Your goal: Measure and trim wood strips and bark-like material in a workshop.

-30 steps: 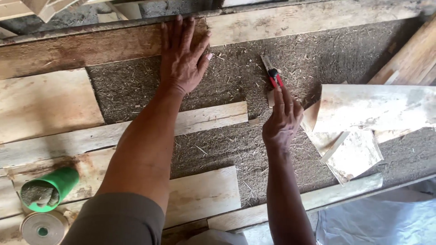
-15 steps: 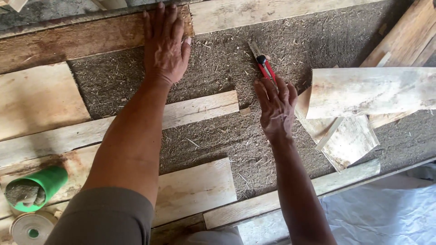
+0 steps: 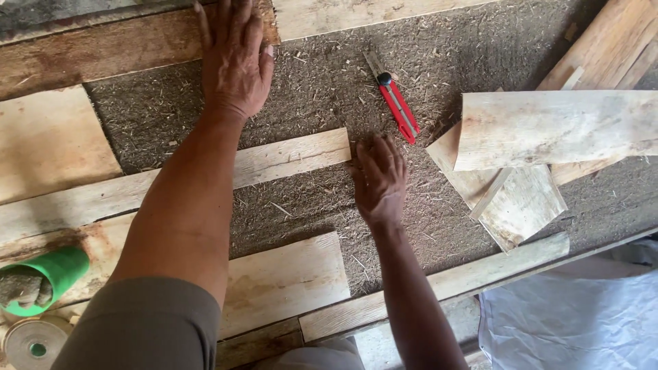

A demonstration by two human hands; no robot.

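- Nearest, a green plastic cup (image 3: 46, 276) sits on pale wooden planks (image 3: 284, 281).
- The right hand (image 3: 378, 179) lies open, flat, holding nothing, on a brown fibrous mat (image 3: 322, 89).
- Just beyond it lies a red utility knife (image 3: 396, 108), untouched.
- Farthest, the left hand (image 3: 235, 58) presses open on a dark plank (image 3: 103, 51).

One red utility knife (image 3: 397, 104), one green roll (image 3: 42, 279), one tape roll (image 3: 33, 344) and two hands.
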